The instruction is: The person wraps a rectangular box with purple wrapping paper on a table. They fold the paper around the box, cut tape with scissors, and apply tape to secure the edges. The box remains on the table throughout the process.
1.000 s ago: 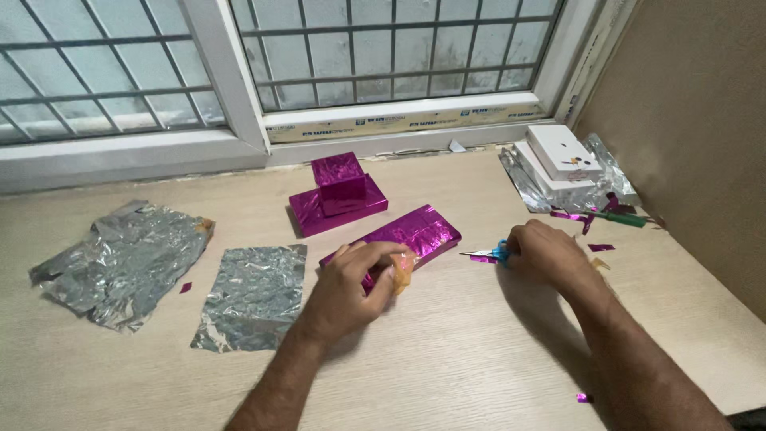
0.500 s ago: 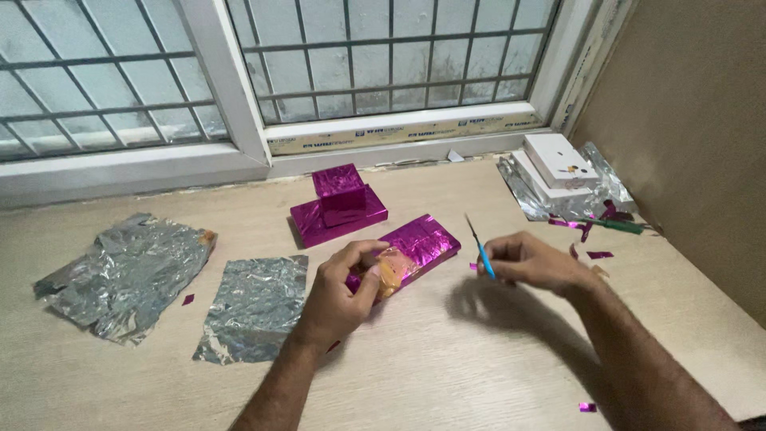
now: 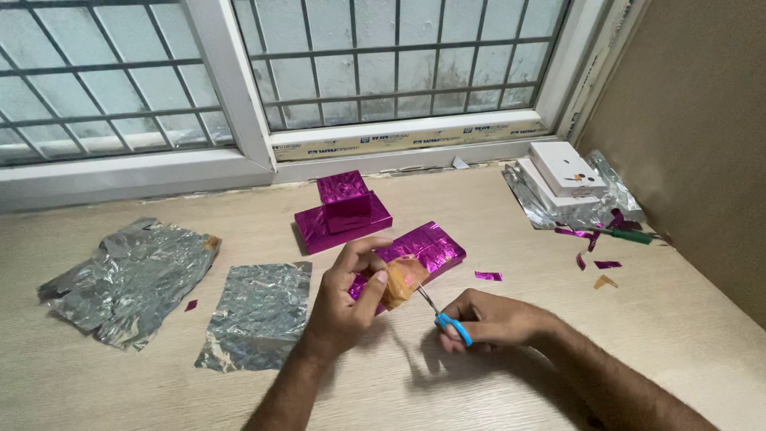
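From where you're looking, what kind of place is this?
Probably a room at home, at a wooden table under a barred window. Purple-wrapped boxes, foil sheets and scissors suggest gift wrapping.

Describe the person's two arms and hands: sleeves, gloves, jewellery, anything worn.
Both arms are bare as far as the view shows: no sleeves appear. The left hand and right hand wear no gloves, and no rings, watch or wristbands show. Both forearms are hairy.
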